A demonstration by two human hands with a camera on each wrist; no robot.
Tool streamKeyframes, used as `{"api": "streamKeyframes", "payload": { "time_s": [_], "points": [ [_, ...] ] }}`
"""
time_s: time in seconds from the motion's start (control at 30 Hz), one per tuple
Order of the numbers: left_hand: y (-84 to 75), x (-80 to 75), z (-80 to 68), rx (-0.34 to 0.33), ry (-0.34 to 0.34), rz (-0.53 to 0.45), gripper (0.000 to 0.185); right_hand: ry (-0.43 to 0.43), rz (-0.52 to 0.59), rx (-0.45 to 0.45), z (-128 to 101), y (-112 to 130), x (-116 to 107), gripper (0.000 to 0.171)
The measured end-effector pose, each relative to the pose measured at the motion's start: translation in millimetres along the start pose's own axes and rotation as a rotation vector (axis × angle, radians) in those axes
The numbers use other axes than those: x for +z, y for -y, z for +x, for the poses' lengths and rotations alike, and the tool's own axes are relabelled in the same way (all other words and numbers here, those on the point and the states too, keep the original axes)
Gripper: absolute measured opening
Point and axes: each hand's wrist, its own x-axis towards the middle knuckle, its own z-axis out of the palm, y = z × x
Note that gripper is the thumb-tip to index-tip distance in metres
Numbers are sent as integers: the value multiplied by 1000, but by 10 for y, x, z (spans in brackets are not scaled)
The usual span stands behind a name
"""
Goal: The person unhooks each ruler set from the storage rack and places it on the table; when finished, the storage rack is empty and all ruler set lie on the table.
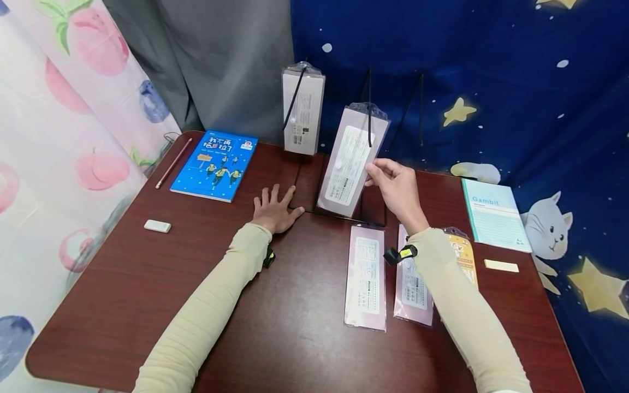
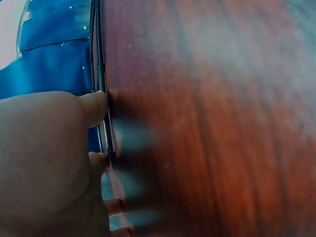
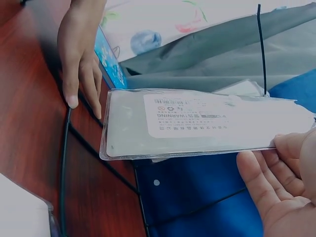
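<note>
On the dark red-brown wooden table (image 1: 147,284), near its far edge, your left hand (image 1: 275,210) lies flat with fingers spread and relaxed, gripping nothing, its fingertips touching the thin black wire frame (image 1: 300,185) of a display rack that stands at the back. From your left wrist view little can be made out: the picture is blurred, your palm fills the lower left, and only the fingertips against the black frame edge show. Your right hand (image 1: 395,188) pinches the right edge of a flat, pale pink plastic packet with a white printed label (image 1: 349,164), holding it tilted above the rack base, its lower end close to your left hand's fingers and its top on a black hook. How the packet's top sits on that hook is hard to tell. In your right wrist view the packet (image 3: 197,123) lies across the frame, with your thumb cut off at the right border. A second similar packet (image 1: 302,112) hangs on the rack further back. Two more pink packets (image 1: 366,275) lie flat on the table by your right forearm, which partly hides one of them and a yellow packet (image 1: 464,254) beside it.
</note>
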Motion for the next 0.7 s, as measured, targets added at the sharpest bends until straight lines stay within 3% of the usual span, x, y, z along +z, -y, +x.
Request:
{"api": "streamKeyframes", "payload": {
  "time_s": [0.7],
  "points": [
    [5, 20, 19, -1, -8, 7, 73, 41, -30, 16, -408, 62, -37, 32]
  ]
}}
